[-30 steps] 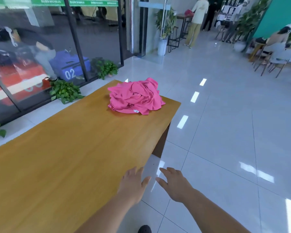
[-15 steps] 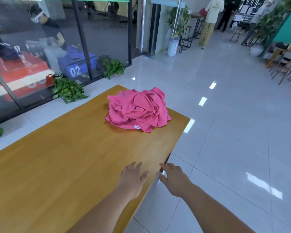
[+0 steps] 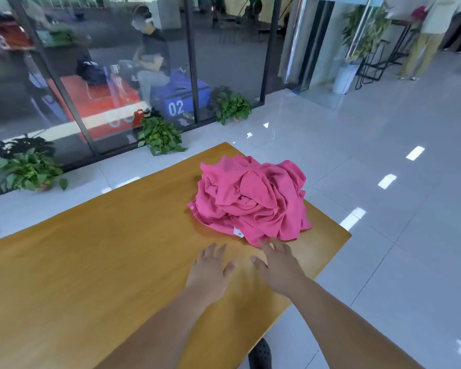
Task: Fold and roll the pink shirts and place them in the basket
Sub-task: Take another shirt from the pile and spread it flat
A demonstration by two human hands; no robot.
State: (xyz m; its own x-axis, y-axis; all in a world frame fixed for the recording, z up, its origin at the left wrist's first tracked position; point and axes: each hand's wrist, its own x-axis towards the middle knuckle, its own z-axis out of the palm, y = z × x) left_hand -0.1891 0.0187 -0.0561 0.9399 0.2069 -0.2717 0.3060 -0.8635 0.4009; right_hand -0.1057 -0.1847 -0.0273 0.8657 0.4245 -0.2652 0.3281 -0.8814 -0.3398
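Observation:
A crumpled heap of pink shirts (image 3: 253, 201) lies near the far right corner of the wooden table (image 3: 104, 262). A small white label shows at the heap's near edge. My left hand (image 3: 210, 272) hovers over the table just short of the heap, fingers spread and holding nothing. My right hand (image 3: 280, 265) reaches beside it, fingers straight, its fingertips at the heap's near hem. No basket is in view.
The table's right edge drops to a glossy tiled floor (image 3: 397, 209). Potted plants (image 3: 160, 134) stand along a glass wall behind the table. A person sits behind the glass, and another stands at the far right. My shoe (image 3: 261, 355) shows below the table edge.
Both hands have moved forward from the table's near edge to the pile. The view has come closer to the shirts.

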